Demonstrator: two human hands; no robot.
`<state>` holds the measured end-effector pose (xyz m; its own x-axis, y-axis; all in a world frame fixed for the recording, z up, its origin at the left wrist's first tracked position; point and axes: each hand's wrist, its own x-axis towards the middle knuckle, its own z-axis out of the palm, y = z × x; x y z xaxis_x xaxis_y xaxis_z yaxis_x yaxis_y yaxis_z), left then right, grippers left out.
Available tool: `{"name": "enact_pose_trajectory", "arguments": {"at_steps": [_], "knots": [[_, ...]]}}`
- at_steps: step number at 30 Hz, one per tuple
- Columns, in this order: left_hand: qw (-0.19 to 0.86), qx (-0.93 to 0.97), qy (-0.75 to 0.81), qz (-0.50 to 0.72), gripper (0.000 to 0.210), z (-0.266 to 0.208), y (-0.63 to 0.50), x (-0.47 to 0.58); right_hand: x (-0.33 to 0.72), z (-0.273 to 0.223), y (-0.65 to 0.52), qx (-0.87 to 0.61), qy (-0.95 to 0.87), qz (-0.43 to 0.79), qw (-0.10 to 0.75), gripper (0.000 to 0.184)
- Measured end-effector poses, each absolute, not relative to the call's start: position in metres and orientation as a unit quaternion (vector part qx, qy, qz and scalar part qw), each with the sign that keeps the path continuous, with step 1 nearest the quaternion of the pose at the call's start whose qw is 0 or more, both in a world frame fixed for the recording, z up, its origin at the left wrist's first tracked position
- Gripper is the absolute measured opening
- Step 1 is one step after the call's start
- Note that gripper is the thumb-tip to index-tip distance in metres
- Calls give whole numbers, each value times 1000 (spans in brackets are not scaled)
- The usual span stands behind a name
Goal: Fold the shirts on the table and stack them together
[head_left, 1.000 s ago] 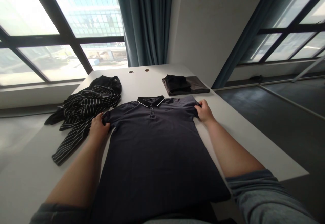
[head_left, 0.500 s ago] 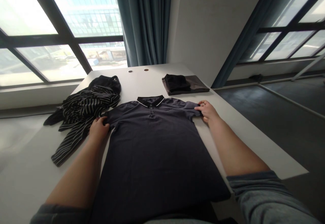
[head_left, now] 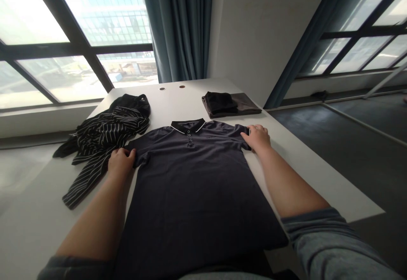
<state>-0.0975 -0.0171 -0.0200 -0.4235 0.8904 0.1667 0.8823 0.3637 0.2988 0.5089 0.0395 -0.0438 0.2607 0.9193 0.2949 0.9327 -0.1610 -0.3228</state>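
A dark grey polo shirt (head_left: pixel 197 187) lies spread face up, its black collar edged in white at the far end and its hem towards me. My left hand (head_left: pixel 121 161) is closed on the cuff of the sleeve at the left, thumb and fingers around the fabric. At the opposite sleeve, my right hand (head_left: pixel 259 138) has its thumb on the cloth and its fingers curled at the cuff. Beside my left hand lies a crumpled black garment with white stripes (head_left: pixel 111 127), one striped sleeve stretching towards me.
The white table (head_left: pixel 318 174) carries all the clothes. Folded black and brown-grey garments (head_left: pixel 222 103) are stacked at the back right. Two round holes pierce the tabletop near its far edge. Behind stand a blue curtain (head_left: pixel 181 30), windows and a pillar.
Both hands have shifted slightly at the cuffs. The right hand is turned flatter and lower over its sleeve, and the left sleeve shows a fold near the armpit. The camera view has moved slightly.
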Motion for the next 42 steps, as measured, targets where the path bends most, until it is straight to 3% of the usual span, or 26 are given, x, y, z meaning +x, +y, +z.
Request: {"name": "enact_pose_trajectory", "arguments": {"at_steps": [2, 5, 8, 13, 18, 23, 30, 35, 39, 42], "knots": [[4, 540, 823, 175, 43, -20, -17, -98, 505, -45, 39, -775, -600, 0, 198, 59], [3, 546, 823, 160, 37, -20, -16, -100, 501, -44, 38, -764, -622, 28, 166, 51], [12, 542, 825, 160, 39, -19, -14, -100, 502, -44, 39, -717, -661, 35, 218, 40], [54, 512, 825, 235, 69, -18, -13, -102, 500, -43, 38, -663, -672, 24, 330, 40], [35, 536, 818, 204, 43, -18, -11, -102, 492, -31, 35, -656, -653, 0, 378, 64], [31, 513, 824, 238, 37, -12, -4, -103, 489, -27, 35, -677, -637, 17, 368, 85], [47, 539, 783, 306, 34, 21, 8, -83, 492, -37, 36, -717, -561, 129, 392, 54], [-23, 716, 661, 224, 34, 37, -8, -32, 491, -33, 32, -707, -585, 111, 381, 54], [43, 837, 543, 57, 40, 30, -28, -12, 489, -31, 30, -680, -631, 78, 365, 56], [72, 841, 535, 30, 48, 24, -32, -12, 488, -31, 30, -662, -649, 63, 370, 55]]}}
